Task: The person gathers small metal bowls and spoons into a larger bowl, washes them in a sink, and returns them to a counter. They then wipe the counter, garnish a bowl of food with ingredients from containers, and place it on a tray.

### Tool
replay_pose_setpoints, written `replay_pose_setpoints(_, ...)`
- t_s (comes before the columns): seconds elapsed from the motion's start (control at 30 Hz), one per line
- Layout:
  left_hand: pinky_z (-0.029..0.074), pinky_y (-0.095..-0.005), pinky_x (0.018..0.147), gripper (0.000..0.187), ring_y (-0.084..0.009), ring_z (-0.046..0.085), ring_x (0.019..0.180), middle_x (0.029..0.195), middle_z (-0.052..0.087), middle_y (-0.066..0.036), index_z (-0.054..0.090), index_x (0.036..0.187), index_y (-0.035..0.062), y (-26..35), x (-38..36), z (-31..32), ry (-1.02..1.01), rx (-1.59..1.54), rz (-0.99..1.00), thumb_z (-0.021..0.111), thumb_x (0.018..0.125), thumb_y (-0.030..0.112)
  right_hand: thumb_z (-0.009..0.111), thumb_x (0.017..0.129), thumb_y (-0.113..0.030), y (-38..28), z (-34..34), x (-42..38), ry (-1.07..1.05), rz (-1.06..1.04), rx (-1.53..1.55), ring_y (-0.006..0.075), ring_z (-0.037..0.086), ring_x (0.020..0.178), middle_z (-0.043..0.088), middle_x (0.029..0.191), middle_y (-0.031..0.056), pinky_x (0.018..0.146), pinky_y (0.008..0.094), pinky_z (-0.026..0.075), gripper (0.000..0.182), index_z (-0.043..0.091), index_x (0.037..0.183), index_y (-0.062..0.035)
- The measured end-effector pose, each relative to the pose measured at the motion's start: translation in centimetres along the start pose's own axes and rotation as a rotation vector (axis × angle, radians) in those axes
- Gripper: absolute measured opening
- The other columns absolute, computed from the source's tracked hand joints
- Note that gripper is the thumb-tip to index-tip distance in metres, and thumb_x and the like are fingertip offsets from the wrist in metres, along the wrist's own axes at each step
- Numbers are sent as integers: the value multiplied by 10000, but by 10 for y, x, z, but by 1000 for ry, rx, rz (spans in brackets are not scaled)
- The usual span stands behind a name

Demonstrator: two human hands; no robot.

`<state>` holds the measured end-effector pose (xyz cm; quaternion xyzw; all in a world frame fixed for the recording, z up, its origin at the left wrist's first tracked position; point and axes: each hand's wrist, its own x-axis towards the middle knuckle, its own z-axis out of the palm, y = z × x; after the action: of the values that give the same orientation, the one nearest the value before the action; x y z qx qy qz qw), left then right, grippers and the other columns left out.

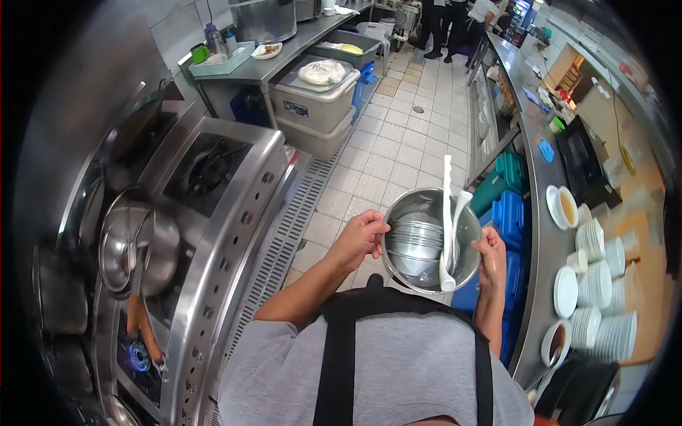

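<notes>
A round stainless steel mixing bowl (414, 202) is held out in front of my body, above the tiled floor. My left hand (361, 238) pinches its rim on the left side. At the opposite side, my right hand (490, 254) grips the rim with the thumb on top. Inside the bowl lies a stack of smaller metal bowls (413, 245), tipped on their sides. Two white-handled utensils (447, 213) stand beside the stack, their ends sticking out past the rim; the lower parts of the utensils are hidden.
To the left runs a steel gas range (234, 238) with a lit burner (138, 357) and pans (160, 241). A steel counter (529, 213) on the right carries stacked white bowls (614, 337). Blue bins (506, 216) sit beneath it. People (444, 28) stand far down the aisle.
</notes>
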<state>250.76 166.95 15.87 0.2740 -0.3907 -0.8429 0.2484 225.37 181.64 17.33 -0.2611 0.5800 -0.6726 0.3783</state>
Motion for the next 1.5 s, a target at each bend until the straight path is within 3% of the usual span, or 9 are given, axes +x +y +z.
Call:
replay_pose_setpoints(0.37,309,-201,291,162,-78,432,357,575,517,-16,459,760,85,126,271,-48,337,-50,211,601,739,9,561,671,61,-17,73,373,-316,53,-16,46,436,627,470,689,-41,587,180,338,194,461,734,-94)
replay_pose_setpoints(0.57,248,-213,279,200,-63,371,337,542,473,4,439,735,93,201,438,-83,444,36,172,599,712,-26,562,667,65,-24,108,561,-330,82,-72,51,439,633,473,690,-36,606,190,345,195,462,753,-80)
replay_pose_setpoints(0.63,210,-226,284,224,-59,332,338,528,430,17,424,707,103,221,497,-87,493,50,126,609,699,-22,561,681,50,-34,114,614,-332,79,-66,38,419,548,474,673,-39,514,173,339,184,457,754,-84)
replay_pose_setpoints(0.73,211,-235,286,226,-62,329,339,528,423,13,420,686,105,249,587,-95,470,23,165,608,700,-19,575,700,20,-48,120,697,-294,77,-94,22,360,389,462,599,-44,318,180,250,186,440,742,-102)
replay_pose_setpoints(0.93,370,-224,400,193,-78,462,486,620,472,15,456,733,100,292,740,-128,507,-13,197,552,693,-62,588,710,-13,-52,145,894,-428,90,-181,9,339,412,460,635,-60,332,169,221,176,451,754,-113)
replay_pose_setpoints(1.03,420,-258,491,184,-122,502,585,685,492,-23,463,744,64,323,787,-138,684,-36,262,519,658,-88,614,718,-49,-64,182,979,-563,118,-228,43,380,401,511,612,-17,340,194,242,144,486,774,-83)
replay_pose_setpoints(1.07,241,-241,306,141,-83,352,374,601,477,-14,463,736,80,333,804,-139,767,-25,350,543,678,-20,614,718,-49,-66,198,1005,-567,119,-218,43,380,401,511,612,-17,340,194,242,144,486,774,-83)
replay_pose_setpoints(1.33,230,-209,300,167,-61,376,393,653,507,-8,475,773,68,431,857,-198,1137,-123,594,523,667,-53,654,793,-121,-58,377,1180,-1217,159,-259,50,428,409,496,591,-13,354,201,329,191,470,758,-86)
replay_pose_setpoints(1.5,235,-199,299,190,-51,386,401,646,501,-1,470,751,76,488,889,-261,1311,-143,727,514,651,-80,644,814,-137,-35,497,1251,-1405,233,-209,73,486,491,537,660,19,437,214,389,152,510,819,-66)
